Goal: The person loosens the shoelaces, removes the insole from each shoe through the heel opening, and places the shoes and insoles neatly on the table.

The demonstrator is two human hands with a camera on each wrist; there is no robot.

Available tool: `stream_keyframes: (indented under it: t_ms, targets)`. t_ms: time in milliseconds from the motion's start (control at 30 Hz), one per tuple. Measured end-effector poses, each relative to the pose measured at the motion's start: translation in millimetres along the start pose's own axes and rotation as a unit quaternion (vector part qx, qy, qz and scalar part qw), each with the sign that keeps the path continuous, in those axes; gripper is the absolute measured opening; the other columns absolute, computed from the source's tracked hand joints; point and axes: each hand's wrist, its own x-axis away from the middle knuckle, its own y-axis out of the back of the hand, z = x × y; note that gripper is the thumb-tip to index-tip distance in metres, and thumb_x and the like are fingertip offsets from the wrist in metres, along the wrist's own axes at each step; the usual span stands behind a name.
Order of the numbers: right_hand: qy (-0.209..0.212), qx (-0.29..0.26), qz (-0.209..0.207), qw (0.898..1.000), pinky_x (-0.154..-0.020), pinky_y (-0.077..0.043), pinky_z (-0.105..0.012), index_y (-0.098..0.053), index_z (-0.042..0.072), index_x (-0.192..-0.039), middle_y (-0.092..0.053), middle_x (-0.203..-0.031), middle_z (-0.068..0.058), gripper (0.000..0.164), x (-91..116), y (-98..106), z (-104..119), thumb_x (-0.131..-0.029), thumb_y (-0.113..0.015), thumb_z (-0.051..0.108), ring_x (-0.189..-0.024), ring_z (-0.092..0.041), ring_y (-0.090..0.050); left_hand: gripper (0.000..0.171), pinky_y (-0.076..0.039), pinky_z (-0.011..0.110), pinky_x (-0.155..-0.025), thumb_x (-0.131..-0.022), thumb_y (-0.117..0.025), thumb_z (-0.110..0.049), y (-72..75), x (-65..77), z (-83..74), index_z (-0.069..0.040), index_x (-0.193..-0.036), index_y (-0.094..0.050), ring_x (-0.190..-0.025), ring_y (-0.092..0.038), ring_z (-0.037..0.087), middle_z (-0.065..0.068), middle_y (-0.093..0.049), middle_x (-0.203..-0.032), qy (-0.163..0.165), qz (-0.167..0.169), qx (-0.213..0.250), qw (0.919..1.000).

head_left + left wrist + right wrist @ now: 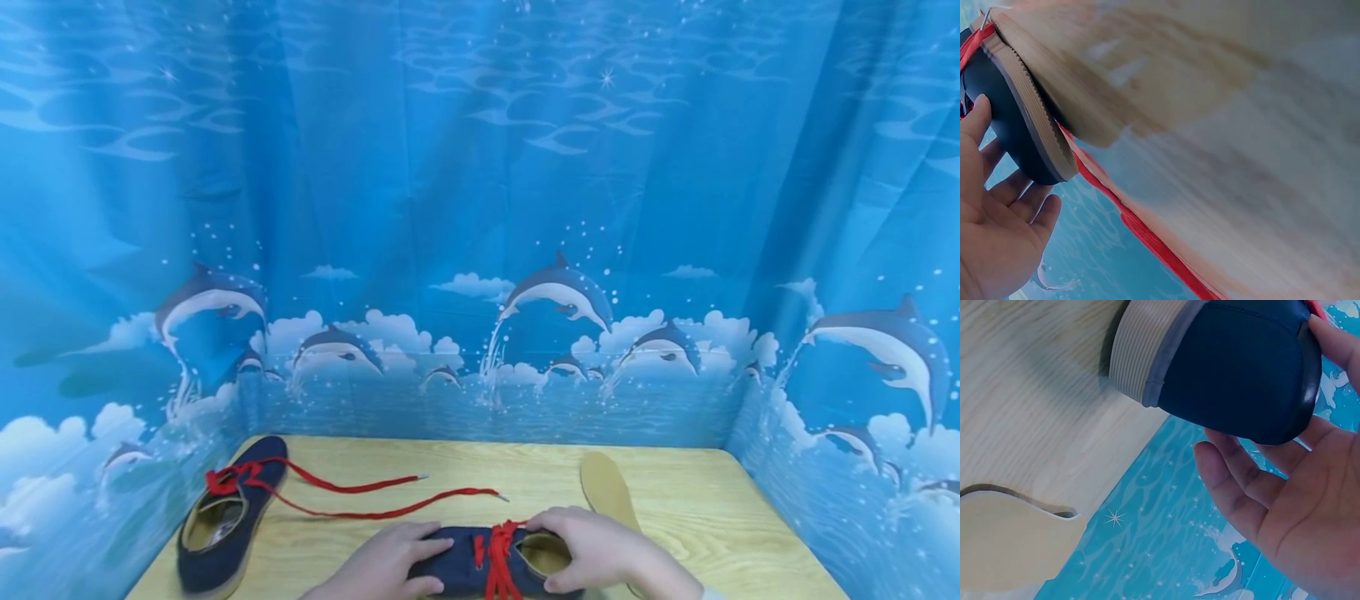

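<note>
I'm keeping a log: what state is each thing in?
Held shoe: sole toward the table
Its red laces: bunched across the top
Other shoe: upright, untouched
Other shoe's laces: ends loose on the table
Insole: lying on the table
Left hand: gripping toe
Right hand: gripping heel

We look from three places: one view from above and behind, two close in at the wrists.
From the head we face forward and down, the blue dolphin-printed curtain (pixel 450 183) filling most of the view and the pale wood-grain tabletop (pixel 690 492) along the bottom. From the left wrist we look, tilted, past the bare left hand (pixel 1000 219) at the toe of the navy shoe with red laces (pixel 465 575); from the right, past the bare right hand (pixel 1297 494) at its heel. All three views share that shoe; head and right wrist share the flat tan insole (pixel 606 487).
</note>
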Motion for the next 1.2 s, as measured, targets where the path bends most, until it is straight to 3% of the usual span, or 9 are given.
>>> stream_keyframes:
  t_ms: [167,367,600,733,967,1200]
  targets:
    - [0.005,-0.013,0.009,1.0,-0.084,-0.052,-0.032,-0.061,0.019,-0.135,-0.063,-0.125,0.009,0.059,-1,1,0,-0.083,-0.08,0.035,-0.11,-0.009,-0.058,0.054,-0.048,0.054,-0.101,-0.091,-0.061,-0.062,0.1,1.3,-1.2,-0.039,-0.139,-0.059,-0.127,-0.055,0.027,0.0,-0.057,-0.142,0.008,0.001,-0.002,1.0]
    - [0.021,-0.041,0.011,0.999,-0.093,-0.053,-0.036,-0.061,0.017,-0.135,-0.062,-0.131,0.001,0.05,-5,14,7,-0.092,-0.072,0.04,-0.118,-0.02,-0.059,0.057,-0.048,0.054,-0.1,-0.09,-0.061,-0.063,-0.9,-0.2,-2.0,-0.039,-0.142,-0.056,-0.128,-0.055,0.027,0.0,-0.056,-0.143,0.015,0.0,0.0,0.9999]
    - [0.026,-0.033,-0.03,0.999,-0.084,-0.055,-0.034,-0.07,0.023,-0.118,-0.065,-0.121,0.004,0.025,-23,26,22,-0.099,-0.063,0.038,-0.102,-0.012,-0.062,0.057,-0.049,0.054,-0.099,-0.089,-0.061,-0.064,-1.9,-2.1,-3.0,-0.04,-0.141,-0.057,-0.127,-0.055,0.028,0.001,-0.057,-0.143,0.019,-0.004,-0.006,0.9998]
    - [0.024,-0.047,-0.033,0.998,-0.081,-0.054,-0.032,-0.072,0.024,-0.109,-0.065,-0.113,0.009,0.018,-39,27,25,-0.1,-0.062,0.035,-0.097,-0.007,-0.061,0.056,-0.05,0.054,-0.099,-0.09,-0.061,-0.063,-2.2,-1.4,-3.2,-0.039,-0.14,-0.058,-0.127,-0.055,0.028,0.001,-0.057,-0.142,0.017,-0.004,0.005,0.9998]
    - [0.037,-0.015,-0.005,0.999,-0.084,-0.054,-0.029,-0.077,0.017,-0.101,-0.066,-0.102,0.012,0.019,-69,24,33,-0.1,-0.064,0.03,-0.094,-0.003,-0.061,0.056,-0.051,0.054,-0.097,-0.089,-0.063,-0.062,-1.9,-0.9,-0.4,-0.039,-0.14,-0.058,-0.126,-0.056,0.028,0.001,-0.057,-0.142,0.02,-0.006,0.012,0.9997]
    - [-0.034,0.033,0.006,0.999,-0.059,-0.047,-0.026,-0.07,0.022,-0.071,-0.062,-0.072,0.013,0.028,-80,11,38,-0.093,-0.07,0.039,-0.062,-0.005,-0.053,0.057,-0.051,0.053,-0.097,-0.088,-0.062,-0.064,-1.6,-2.4,-2.9,-0.041,-0.14,-0.058,-0.126,-0.056,0.028,0.002,-0.057,-0.141,0.027,0.0,0.012,0.9996]
